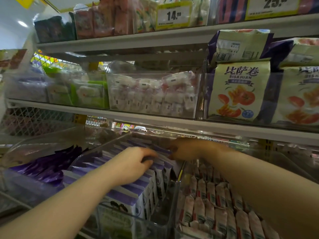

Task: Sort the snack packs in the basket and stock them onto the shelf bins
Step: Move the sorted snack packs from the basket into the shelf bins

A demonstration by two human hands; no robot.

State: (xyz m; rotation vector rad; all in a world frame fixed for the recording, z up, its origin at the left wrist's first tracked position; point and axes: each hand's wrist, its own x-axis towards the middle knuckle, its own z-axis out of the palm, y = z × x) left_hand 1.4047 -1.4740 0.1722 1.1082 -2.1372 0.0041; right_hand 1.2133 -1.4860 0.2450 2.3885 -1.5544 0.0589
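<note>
Deep in-bin, purple-white packs — under both hands' fingers

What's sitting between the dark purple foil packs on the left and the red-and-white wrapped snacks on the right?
Head view: a clear plastic bin of upright white-and-purple packs, with both hands in it.

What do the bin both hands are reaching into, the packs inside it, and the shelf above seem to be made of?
Bin: clear rigid plastic, glossy; the packs show through its walls and the edges catch light.
Purple-and-white packs: probably thin printed film or foil, with flat crimped tops.
Shelf: likely painted metal, pale grey and matte, with a thin straight front lip.
Left hand and right hand rest on the packs.
</note>
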